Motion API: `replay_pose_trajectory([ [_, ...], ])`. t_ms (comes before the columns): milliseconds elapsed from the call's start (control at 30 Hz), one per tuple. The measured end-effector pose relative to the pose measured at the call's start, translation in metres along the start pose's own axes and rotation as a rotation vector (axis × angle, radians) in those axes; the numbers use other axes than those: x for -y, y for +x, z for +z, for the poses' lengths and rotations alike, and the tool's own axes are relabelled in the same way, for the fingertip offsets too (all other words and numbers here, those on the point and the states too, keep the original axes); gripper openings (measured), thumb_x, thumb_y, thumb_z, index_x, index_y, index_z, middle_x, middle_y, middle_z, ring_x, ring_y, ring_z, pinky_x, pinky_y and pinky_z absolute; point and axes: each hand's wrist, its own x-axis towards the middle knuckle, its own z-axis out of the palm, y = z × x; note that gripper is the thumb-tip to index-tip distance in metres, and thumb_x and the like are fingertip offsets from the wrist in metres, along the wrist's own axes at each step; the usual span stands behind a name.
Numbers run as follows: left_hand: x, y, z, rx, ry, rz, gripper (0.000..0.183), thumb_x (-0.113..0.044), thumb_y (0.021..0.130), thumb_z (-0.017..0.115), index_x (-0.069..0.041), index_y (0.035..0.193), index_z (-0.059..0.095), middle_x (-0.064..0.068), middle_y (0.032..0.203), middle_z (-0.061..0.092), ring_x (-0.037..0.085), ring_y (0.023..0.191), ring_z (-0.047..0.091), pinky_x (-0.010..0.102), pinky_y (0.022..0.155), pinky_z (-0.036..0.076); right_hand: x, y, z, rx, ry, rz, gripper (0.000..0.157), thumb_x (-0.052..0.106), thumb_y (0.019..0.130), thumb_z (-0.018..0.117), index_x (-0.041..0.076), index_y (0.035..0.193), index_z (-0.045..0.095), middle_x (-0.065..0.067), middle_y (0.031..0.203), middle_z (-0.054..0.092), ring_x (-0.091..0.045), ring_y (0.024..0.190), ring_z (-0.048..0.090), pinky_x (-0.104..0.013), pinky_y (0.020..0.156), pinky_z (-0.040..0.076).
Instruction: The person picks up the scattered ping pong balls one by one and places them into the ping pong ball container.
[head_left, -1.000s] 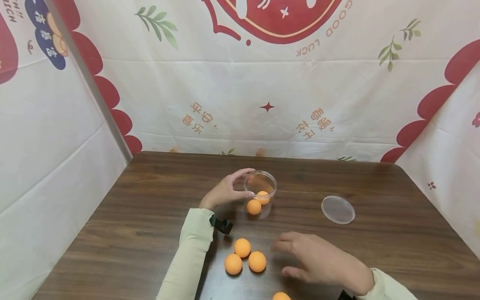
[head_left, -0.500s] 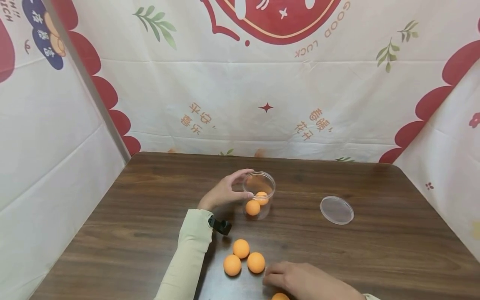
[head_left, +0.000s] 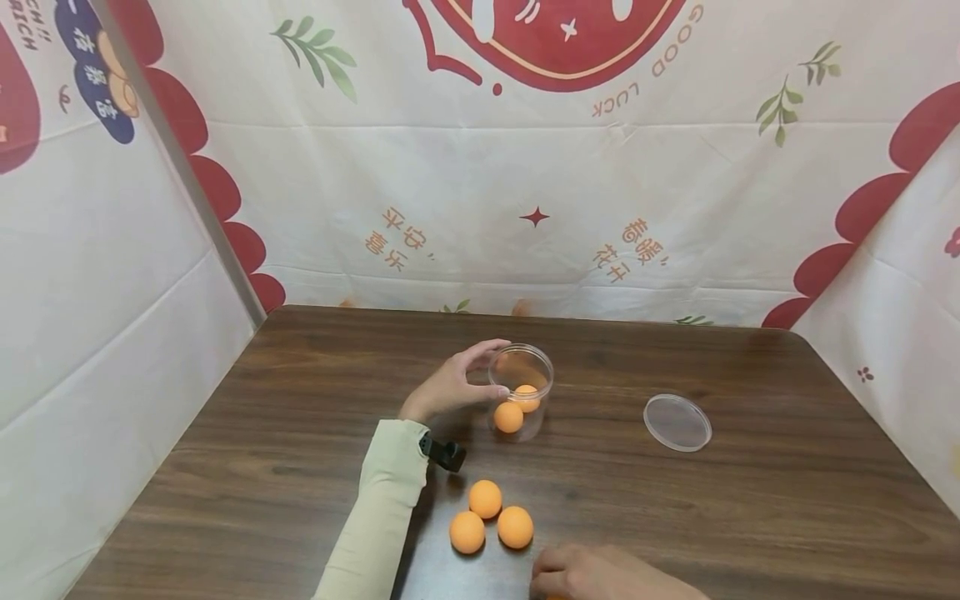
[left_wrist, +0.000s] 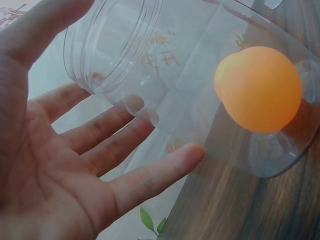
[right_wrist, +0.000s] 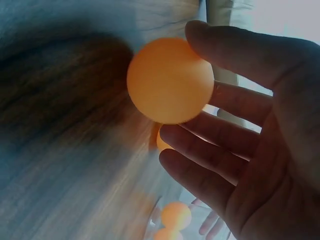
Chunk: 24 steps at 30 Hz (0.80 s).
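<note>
In the head view, the left hand (head_left: 450, 385) held a clear plastic jar (head_left: 536, 423) upright on the dark wood-grain table (head_left: 300, 433), its thumb and fingers bent about the left of the rim and the mouth left free; the purpose was judged to be steadying, since so light a vessel would shift readily. Two orange table-tennis balls (head_left: 508, 417) lay inside the jar. The clear round lid (head_left: 677, 422) lay flat, well apart to the right, leaving the jar uncovered. Three loose balls (head_left: 485, 499) sat in a close cluster nearer the person, within easy reach of the right hand (head_left: 600, 575), which was at the frame's lower edge, just right of the cluster. In the left wrist view, the grip on the jar was wide: the thumb lay across one side of the threaded neck and the fingers spread around the other, apparently a light hold rather than a squeeze. In the right wrist view, a single orange ball (right_wrist: 167, 82) sat between thumb and fingers, the grip open about as wide as the ball, presumably to stop it rolling. Whether it was clear of the table could not be determined.
</note>
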Motion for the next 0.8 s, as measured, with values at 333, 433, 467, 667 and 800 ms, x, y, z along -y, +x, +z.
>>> replay_pose_trajectory([
  [333,-0.0016,-0.0006,0.0013,-0.003,0.0,-0.011,0.064,-0.014,0.081,0.066,-0.006,0.136,0.034,0.022,0.132,0.042,0.037,0.123,0.037,0.053,0.098,0.03,-0.0046,-0.0002,0.0059,0.009,-0.006,-0.014,0.014,0.035,0.087,0.053,0.028,0.095,0.062,0.021,0.09,0.052,0.009,0.079,0.045,-0.008,0.058,0.036],
  [433,-0.0014,-0.0005,0.0014,-0.005,0.007,-0.008,0.063,-0.014,0.081,0.066,-0.005,0.136,0.035,0.021,0.131,0.043,0.037,0.123,0.038,0.053,0.098,0.031,-0.0061,0.0003,0.0082,0.014,0.006,-0.011,0.014,0.035,0.087,0.053,0.027,0.095,0.062,0.021,0.088,0.051,0.01,0.077,0.044,-0.007,0.057,0.035],
  [467,-0.0013,-0.0003,0.0013,-0.005,0.011,-0.005,0.063,-0.014,0.081,0.066,-0.005,0.136,0.035,0.021,0.131,0.043,0.037,0.123,0.038,0.052,0.098,0.031,-0.0066,0.0003,0.0087,0.018,0.014,-0.007,0.015,0.035,0.087,0.053,0.026,0.095,0.063,0.02,0.088,0.052,0.01,0.077,0.045,-0.008,0.057,0.036],
  [667,0.0001,0.0007,0.0003,-0.006,0.02,-0.008,0.064,-0.015,0.081,0.065,-0.007,0.136,0.034,0.021,0.132,0.042,0.036,0.123,0.037,0.05,0.098,0.032,-0.0067,-0.0024,0.008,0.013,0.003,0.047,0.014,0.04,0.084,0.054,0.029,0.089,0.061,0.021,0.088,0.052,0.009,0.075,0.045,-0.01,0.054,0.035],
  [800,0.0013,0.0002,-0.0002,-0.003,0.025,-0.007,0.065,-0.015,0.081,0.066,-0.006,0.137,0.033,0.022,0.132,0.042,0.037,0.123,0.037,0.05,0.099,0.031,-0.0077,-0.0019,0.005,0.024,0.027,0.055,0.015,0.039,0.084,0.055,0.027,0.091,0.061,0.019,0.09,0.053,0.009,0.075,0.045,-0.01,0.054,0.036],
])
